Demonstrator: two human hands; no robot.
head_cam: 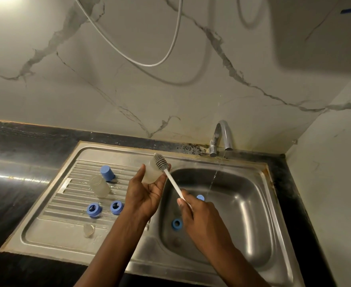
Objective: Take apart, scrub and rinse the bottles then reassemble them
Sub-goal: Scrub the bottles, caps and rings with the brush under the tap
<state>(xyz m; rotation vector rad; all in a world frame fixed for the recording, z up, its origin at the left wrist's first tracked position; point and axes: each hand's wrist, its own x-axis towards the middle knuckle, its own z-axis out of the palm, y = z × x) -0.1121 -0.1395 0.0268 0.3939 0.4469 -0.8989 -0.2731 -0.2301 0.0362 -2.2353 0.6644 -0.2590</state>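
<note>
Left grip point(147, 191): grasping the clear bottle point(149, 172) above the sink point(191, 160) rim.
Right grip point(193, 212): clasping the brush point(171, 179) handle, its head pointing to 11 o'clock across the bottle.
Tap point(222, 137): running water at 2 o'clock.

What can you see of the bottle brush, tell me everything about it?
The brush has a long thin white handle and a grey ribbed head that looks like soft rubber. It slants up and leftward over the sink. The right hand grips the handle's lower end; the head lies against the clear bottle held in the left hand.
</note>
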